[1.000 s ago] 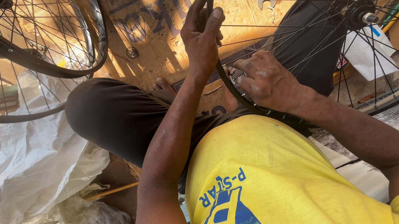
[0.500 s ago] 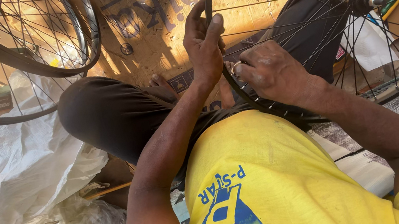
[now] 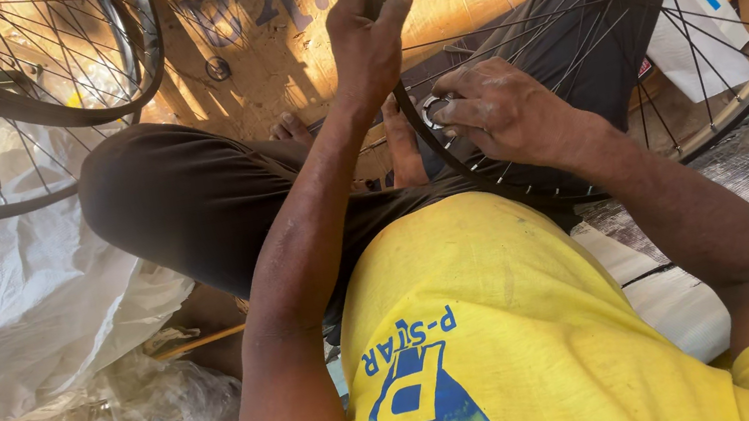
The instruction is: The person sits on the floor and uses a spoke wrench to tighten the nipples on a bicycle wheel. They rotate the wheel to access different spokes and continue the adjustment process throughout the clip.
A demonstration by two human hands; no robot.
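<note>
The bicycle wheel (image 3: 670, 39) is standing across the person's lap in the upper right of the frame, spokes already laced to the hub. The left hand (image 3: 366, 39) is gripping the rim at top centre, fingers clamped on it. The right hand (image 3: 500, 113) is pinching a small metal tool (image 3: 435, 109) against the rim, so spoke adjustment appears underway, not finished.
</note>
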